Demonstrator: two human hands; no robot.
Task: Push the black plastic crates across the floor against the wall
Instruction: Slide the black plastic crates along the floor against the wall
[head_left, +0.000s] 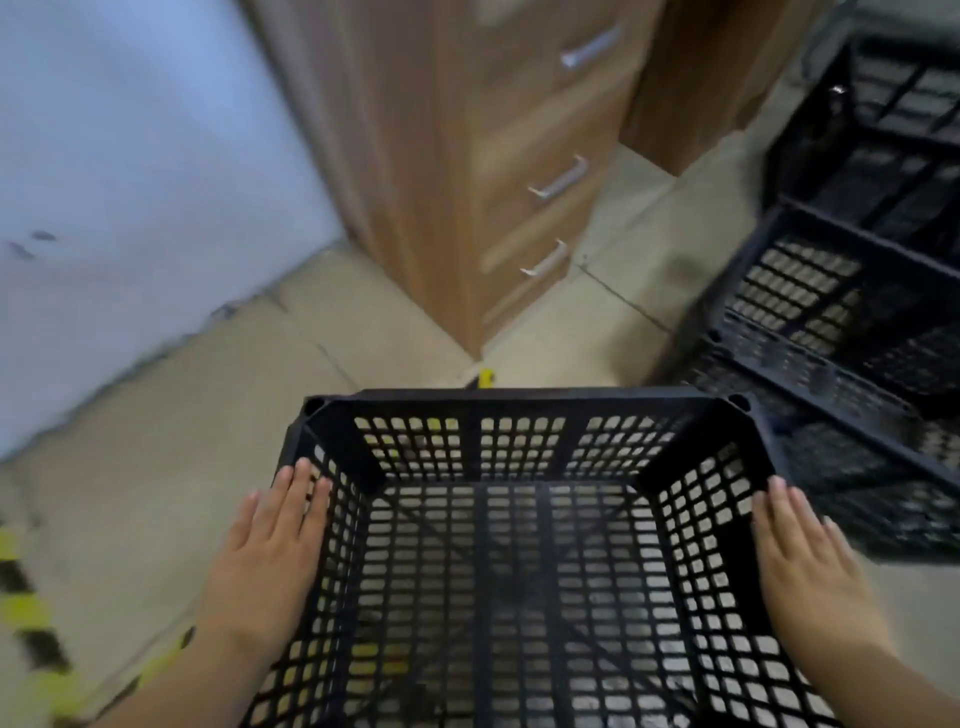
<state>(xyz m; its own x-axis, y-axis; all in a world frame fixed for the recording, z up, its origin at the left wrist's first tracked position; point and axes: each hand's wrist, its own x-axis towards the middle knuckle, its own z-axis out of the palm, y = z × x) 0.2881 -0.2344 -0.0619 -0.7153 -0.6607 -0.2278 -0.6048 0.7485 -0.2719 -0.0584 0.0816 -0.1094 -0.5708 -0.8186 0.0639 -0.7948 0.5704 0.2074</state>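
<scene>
Both hands are pressing flat against the black crate (524, 400), which is sitting closest to the viewer with its open top facing up. The left hand (270, 540) is lying with straight, closed fingers along the outside of the crate's left wall near the rim, and the right hand (810, 551) is lying the same way along the right wall, so neither is curling round anything and the crate is sitting squarely between them. Pale floor (156, 467) is showing through the crate's grid bottom and sides. Just beyond the crate's far rim a small yellow object (485, 378) is peeking out, and behind that a wooden cabinet (467, 156) with metal handles (558, 179) is standing on the floor. Beyond the crate's far-left corner, well apart from it, the pale wall (130, 156) is meeting the floor. To the crate's right a second crate (810, 291) is sitting just beside it, with a third crate (898, 119) standing farther back. Left of the crate, yellow-and-black striped tape (26, 597) is running across the floor.
</scene>
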